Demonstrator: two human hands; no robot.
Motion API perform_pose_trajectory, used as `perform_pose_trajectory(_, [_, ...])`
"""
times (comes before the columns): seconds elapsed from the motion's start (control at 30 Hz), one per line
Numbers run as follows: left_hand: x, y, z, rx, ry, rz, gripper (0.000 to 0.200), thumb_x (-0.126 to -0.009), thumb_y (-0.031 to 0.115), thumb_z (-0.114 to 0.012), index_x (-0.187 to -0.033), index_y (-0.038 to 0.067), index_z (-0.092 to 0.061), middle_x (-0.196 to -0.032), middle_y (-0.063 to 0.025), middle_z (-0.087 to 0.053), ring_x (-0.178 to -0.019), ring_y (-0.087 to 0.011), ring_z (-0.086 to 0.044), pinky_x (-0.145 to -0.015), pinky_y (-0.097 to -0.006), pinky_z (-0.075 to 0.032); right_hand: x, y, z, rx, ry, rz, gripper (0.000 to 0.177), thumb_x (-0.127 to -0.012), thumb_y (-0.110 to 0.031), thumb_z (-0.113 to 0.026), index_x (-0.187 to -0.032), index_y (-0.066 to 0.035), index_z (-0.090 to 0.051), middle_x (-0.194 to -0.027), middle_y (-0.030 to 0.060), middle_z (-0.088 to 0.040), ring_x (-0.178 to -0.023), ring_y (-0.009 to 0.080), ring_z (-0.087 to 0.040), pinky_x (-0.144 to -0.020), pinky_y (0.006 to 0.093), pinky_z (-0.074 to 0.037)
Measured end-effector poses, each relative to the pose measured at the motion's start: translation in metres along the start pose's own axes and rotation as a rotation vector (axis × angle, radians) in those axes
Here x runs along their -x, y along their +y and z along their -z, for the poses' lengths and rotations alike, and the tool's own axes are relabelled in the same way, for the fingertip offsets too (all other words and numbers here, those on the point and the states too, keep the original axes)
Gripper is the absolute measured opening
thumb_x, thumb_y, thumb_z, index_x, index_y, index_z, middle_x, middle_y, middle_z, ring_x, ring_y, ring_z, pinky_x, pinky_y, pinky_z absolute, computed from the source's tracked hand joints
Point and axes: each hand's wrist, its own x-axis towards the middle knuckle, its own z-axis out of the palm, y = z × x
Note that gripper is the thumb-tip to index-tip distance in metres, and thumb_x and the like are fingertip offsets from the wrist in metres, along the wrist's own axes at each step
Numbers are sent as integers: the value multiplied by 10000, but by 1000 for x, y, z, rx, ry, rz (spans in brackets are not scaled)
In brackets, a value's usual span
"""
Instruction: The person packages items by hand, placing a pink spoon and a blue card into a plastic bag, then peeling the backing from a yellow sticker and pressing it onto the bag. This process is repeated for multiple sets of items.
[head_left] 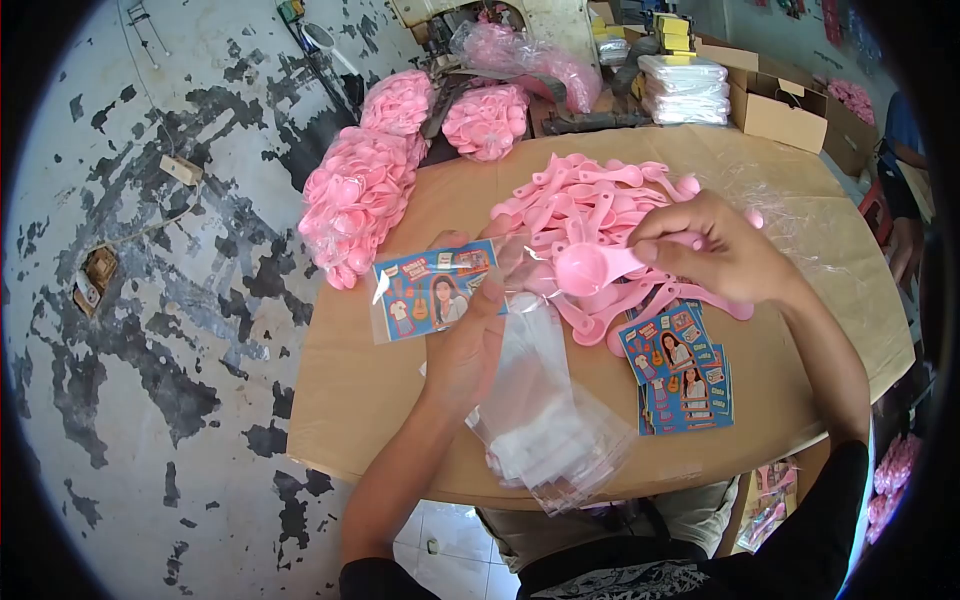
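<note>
My left hand (470,335) holds a clear plastic bag with a blue printed card (425,290) inside, its open end toward the right. Between the thumb and fingers of my right hand (705,245) is the handle of a pink spoon (590,268), its bowl at the mouth of the bag. Behind them lies a heap of loose pink spoons (570,195). Below my left hand, flat clear bags (535,410) lie in an overlapping pile. A stack of blue printed cards (690,385) rests to the right of those bags.
Bulging bags of pink spoons (360,190) stand at the table's back left. Stacked white packets (685,90) and an open cardboard box (780,108) are at the back. The brown tabletop (340,400) has a curved front edge. Another person's arm (905,240) shows at the far right.
</note>
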Motion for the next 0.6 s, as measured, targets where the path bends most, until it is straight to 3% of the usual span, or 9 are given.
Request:
perform_pose_trajectory(0.1, [7,-10,-1,-13,-7,32,503,-909,205,-634,-1331,180,-363,-1470,-150,-344,-1322,-273,-413,-1107,-430,-361,-1,-19,-20,-161,-49,-259,163,-949,-161,-569,-995,-13,-618,-750,9,-593,-703,64,-523,-628,249,-437])
perform_pose_trajectory(0.17, [15,-17,-7,41,40,79,499,-910,232,-632,-1325,180,-361,-1480,-142,-329,-1326,-250,-411,-1108,-418,-364,-1,-31,-43,-167,-23,-74,160,-958,-176,-553,-985,-25,-600,-737,19,-589,-679,63,-521,-601,254,-426])
perform_pose_trajectory(0.2, [13,-17,-11,-25,-61,65,531,-929,324,-581,-1370,189,-317,-1489,-136,-312,-1333,-239,-398,-1111,-428,-364,-2,-31,-46,-126,39,18,159,-961,-179,-546,-977,-28,-594,-733,23,-586,-663,63,-519,-586,255,-421])
perform_pose_trajectory(0.3, [17,-19,-19,78,-14,159,682,-912,455,-552,-1437,158,-235,-1480,-138,-329,-1350,-256,-373,-1121,-432,-339,-5,-24,-45,99,330,276,157,-965,-177,-527,-946,-31,-581,-731,31,-578,-610,65,-512,-536,256,-408])
perform_pose_trajectory(0.33, [15,-17,-17,86,-25,177,740,-896,494,-546,-1449,139,-206,-1472,-138,-340,-1356,-259,-364,-1124,-431,-328,1,-57,-20,100,243,57,104,-928,-68,-494,-989,-24,-566,-706,-9,-512,-606,40,-469,-508,216,-363])
perform_pose_trajectory(0.4, [7,-14,-10,109,-36,208,861,-866,573,-534,-1475,101,-149,-1458,-140,-362,-1368,-267,-345,-1130,-429,-308,9,-92,12,134,326,-156,105,-902,-31,-476,-940,-9,-571,-636,-23,-492,-524,37,-433,-468,225,-342])
perform_pose_trajectory(0.5, [4,-15,-6,-333,-40,48,866,-866,486,-638,-1464,49,-190,-1455,-145,-363,-1375,-254,-331,-1131,-400,-277,14,-82,19,294,277,-64,79,-891,-55,-527,-876,-3,-584,-594,-18,-501,-470,53,-428,-428,234,-323])
perform_pose_trajectory(0.6, [19,5,-58,-1013,-367,-41,733,-873,300,-696,-1424,21,-300,-1400,-149,-437,-1313,-217,-409,-1093,-364,-309,13,-78,11,306,205,-59,166,-884,-148,-602,-833,9,-607,-557,26,-553,-451,110,-503,-439,262,-382])
